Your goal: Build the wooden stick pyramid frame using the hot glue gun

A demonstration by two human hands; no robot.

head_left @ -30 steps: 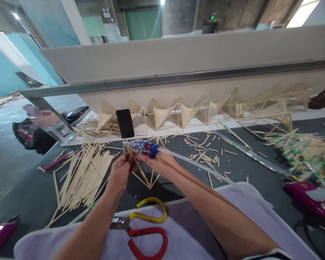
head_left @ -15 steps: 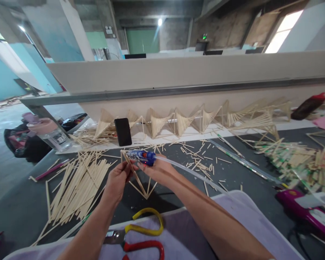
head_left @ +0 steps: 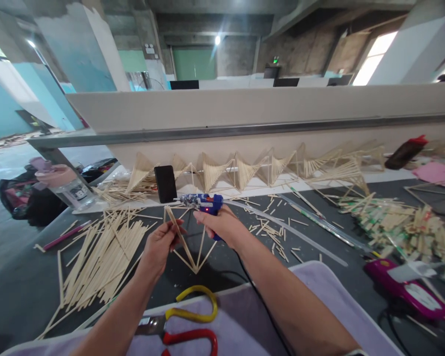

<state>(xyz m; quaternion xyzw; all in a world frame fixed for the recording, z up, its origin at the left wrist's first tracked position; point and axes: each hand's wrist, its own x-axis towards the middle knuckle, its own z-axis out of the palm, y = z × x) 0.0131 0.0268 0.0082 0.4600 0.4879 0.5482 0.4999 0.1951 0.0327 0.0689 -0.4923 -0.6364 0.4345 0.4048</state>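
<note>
In my right hand [head_left: 222,223] is a blue hot glue gun [head_left: 207,201], its nozzle pointing left and a long clear glue stick [head_left: 285,227] trailing from its back. My left hand [head_left: 165,242] pinches a small frame of thin wooden sticks [head_left: 187,252] near its upper left part. The frame stands on the dark tabletop, with its sticks meeting at a lower corner. The nozzle hangs just above the frame's top, apart from it. Behind the nozzle a black phone [head_left: 165,184] leans upright.
Loose wooden sticks [head_left: 100,257] lie at left, short offcuts [head_left: 270,230] at right. Twisted stick structures [head_left: 244,170] line the back panel. Scissors with yellow and red handles [head_left: 193,314] rest on a purple towel [head_left: 241,316]. A bottle [head_left: 65,180] and magenta device [head_left: 404,287] flank the area.
My right hand has drawn the glue gun up and to the right, off the top of the stick frame. My left hand keeps its grip. The view has shifted slightly.
</note>
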